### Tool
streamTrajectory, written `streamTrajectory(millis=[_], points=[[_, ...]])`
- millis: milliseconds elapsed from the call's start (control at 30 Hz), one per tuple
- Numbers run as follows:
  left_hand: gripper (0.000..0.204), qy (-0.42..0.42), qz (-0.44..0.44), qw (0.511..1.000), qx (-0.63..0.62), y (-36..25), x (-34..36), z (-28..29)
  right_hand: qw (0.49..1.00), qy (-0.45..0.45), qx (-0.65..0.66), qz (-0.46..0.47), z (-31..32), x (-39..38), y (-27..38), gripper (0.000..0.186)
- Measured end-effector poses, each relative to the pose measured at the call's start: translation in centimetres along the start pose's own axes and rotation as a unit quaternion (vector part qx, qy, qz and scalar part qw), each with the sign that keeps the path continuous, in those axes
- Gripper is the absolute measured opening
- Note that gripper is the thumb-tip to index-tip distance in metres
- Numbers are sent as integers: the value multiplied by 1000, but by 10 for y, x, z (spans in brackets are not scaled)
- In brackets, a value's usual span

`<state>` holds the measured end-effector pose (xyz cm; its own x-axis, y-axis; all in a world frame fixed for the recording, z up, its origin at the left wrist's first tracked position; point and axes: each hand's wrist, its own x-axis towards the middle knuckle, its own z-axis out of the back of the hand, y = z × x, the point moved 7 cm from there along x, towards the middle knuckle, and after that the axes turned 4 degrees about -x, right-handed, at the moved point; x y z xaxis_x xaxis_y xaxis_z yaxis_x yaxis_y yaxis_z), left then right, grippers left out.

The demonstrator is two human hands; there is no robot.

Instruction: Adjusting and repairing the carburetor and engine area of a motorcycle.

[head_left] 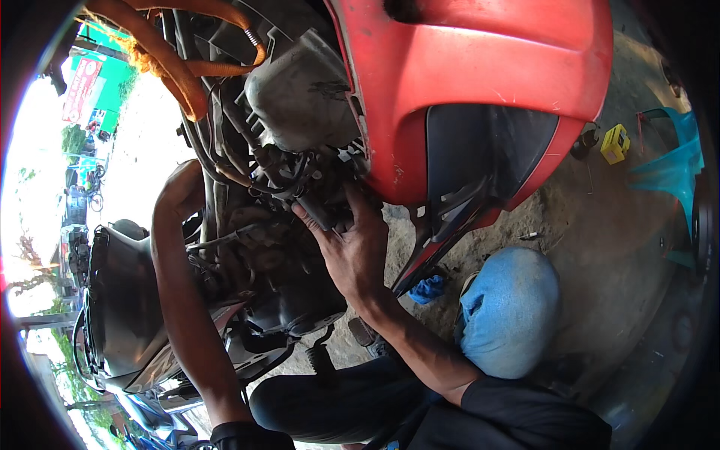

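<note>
Our right hand point(356, 244) clasps the dark cylindrical part point(318, 213) near the grey housing point(300, 101); our left hand point(184, 187) reaches behind the cables point(216, 154), its grip hidden from us; we do well to keep the part steady and the cables unstrained.

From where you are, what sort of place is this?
Probably a motorbike repair spot, open to daylight: an exposed engine, a red body panel, and a blue rag on the rough ground.
</note>
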<state>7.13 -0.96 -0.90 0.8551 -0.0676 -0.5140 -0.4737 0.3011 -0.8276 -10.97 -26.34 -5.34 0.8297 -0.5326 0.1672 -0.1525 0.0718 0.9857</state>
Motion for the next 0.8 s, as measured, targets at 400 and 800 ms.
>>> streamTrajectory(millis=[400, 800], points=[[24, 47, 33, 997, 46, 3, 6, -10, 996, 34, 52, -66, -7, -1, -15, 62], [27, 105, 40, 994, 7, 33, 37, -15, 992, 31, 112, -46, -13, 4, -22, 44]])
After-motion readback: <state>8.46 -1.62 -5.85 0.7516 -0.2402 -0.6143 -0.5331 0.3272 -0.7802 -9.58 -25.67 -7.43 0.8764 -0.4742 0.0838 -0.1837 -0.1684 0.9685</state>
